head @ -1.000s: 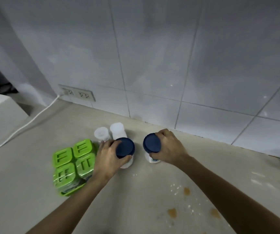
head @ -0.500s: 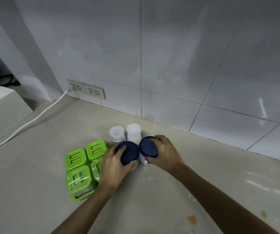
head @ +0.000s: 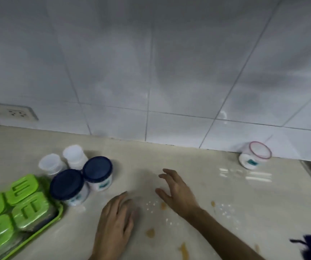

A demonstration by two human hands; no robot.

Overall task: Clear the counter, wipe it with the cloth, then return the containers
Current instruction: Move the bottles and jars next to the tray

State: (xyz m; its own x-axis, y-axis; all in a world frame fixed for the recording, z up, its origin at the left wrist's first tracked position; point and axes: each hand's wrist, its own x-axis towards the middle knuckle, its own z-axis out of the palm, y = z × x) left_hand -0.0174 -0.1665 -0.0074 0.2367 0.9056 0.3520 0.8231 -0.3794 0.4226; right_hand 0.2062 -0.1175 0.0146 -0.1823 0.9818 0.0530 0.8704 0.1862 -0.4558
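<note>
I am holding my left hand and right hand open and empty over the stained bench, its jars grouped leftward for wiping.

Two bare hands and forearms in view, no sleeves visible. Left hand was blurred, so nails and knuckle detail couldn't be made out. Right hand was sharper: its fingers read as separate digits, thumb distinct, no ring seen. No watch, band or glove showed on either wrist. Right forearm was uncovered as far as the frame edge; left forearm was cut off just below the wrist. No markings or tattoos could be made out.
</note>
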